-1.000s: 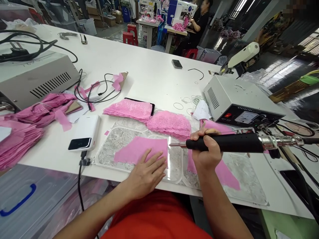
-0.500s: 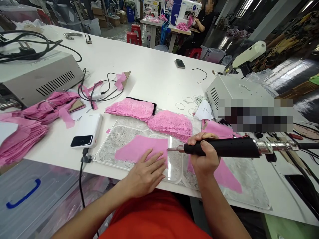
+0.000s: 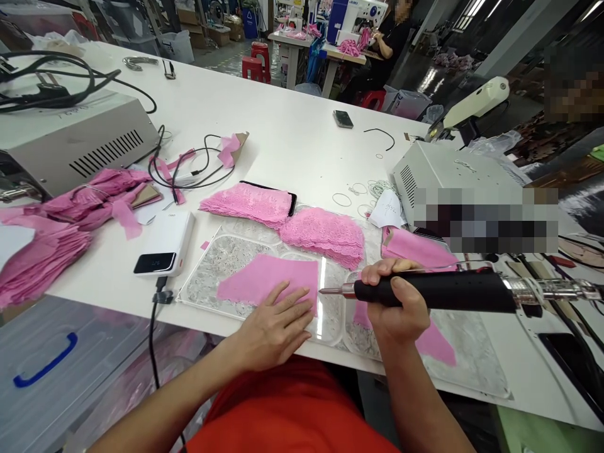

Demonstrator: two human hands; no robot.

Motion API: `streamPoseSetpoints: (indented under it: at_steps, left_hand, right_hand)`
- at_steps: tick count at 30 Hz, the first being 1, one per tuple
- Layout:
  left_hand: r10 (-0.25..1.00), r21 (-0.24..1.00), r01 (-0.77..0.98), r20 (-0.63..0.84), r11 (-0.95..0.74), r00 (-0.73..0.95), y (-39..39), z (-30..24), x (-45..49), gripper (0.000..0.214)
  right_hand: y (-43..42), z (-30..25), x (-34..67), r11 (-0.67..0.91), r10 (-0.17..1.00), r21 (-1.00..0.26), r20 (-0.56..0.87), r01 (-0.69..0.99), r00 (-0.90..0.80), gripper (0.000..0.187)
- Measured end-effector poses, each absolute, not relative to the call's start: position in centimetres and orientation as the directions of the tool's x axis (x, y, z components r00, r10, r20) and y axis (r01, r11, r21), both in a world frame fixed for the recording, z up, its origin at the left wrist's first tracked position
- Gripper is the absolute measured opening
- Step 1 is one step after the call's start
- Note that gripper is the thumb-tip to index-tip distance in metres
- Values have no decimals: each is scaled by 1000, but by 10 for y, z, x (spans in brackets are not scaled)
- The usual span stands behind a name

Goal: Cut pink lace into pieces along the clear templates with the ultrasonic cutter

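Observation:
My left hand (image 3: pixel 278 324) lies flat with its fingers spread on a pink fabric piece (image 3: pixel 264 280), over a clear plastic template (image 3: pixel 333 314) with rounded outlines. My right hand (image 3: pixel 399 302) is closed around the black barrel of a pen-like power tool (image 3: pixel 453 290) with a pointed metal tip. The tip points left, just right of the fabric's right edge; I cannot tell whether it touches the template. Another pink fabric piece (image 3: pixel 436 343) is partly hidden behind my right hand and forearm. Beyond my hands lie a lace-edged pink stack (image 3: pixel 325 236) and a second pink stack (image 3: pixel 250 204).
A white power bank (image 3: pixel 172 242) with a cable stands left of the template. Grey vented boxes stand at the left (image 3: pixel 89 135) and right (image 3: pixel 453 176). Bundled pink fabric (image 3: pixel 51 251) lies far left. A person (image 3: pixel 387 47) sits beyond the table near a sewing machine (image 3: pixel 353 22).
My right hand has drawn the tool a little to the right, so its tip has come off the fabric's right edge. My left hand has stayed in place on the fabric.

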State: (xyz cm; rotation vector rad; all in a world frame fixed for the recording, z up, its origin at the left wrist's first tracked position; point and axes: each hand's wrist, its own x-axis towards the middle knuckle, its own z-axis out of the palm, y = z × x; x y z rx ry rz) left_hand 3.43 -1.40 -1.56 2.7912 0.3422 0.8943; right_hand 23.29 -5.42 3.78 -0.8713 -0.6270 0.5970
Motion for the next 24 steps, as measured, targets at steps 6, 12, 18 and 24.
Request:
streamPoseSetpoints:
  at_steps: [6, 12, 18, 24]
  left_hand:
    - [282, 252, 169, 536, -953, 795, -14, -14, 35, 24]
    - [283, 249, 169, 549, -954, 786, -14, -13, 35, 25]
    - [273, 243, 159, 564, -957, 779, -13, -13, 35, 24]
    - [268, 246, 149, 574, -958, 774, -13, -15, 35, 24]
  right_hand:
    - [-62, 34, 228, 474, 732, -851, 238, -226, 639, 12]
    - [-62, 32, 226, 464, 738, -861, 244, -210, 629, 13]
    - [-61, 31, 225, 489, 729, -853, 285, -182, 623, 13]
    - [-60, 31, 225, 515, 719, -833, 293, -201, 630, 12]
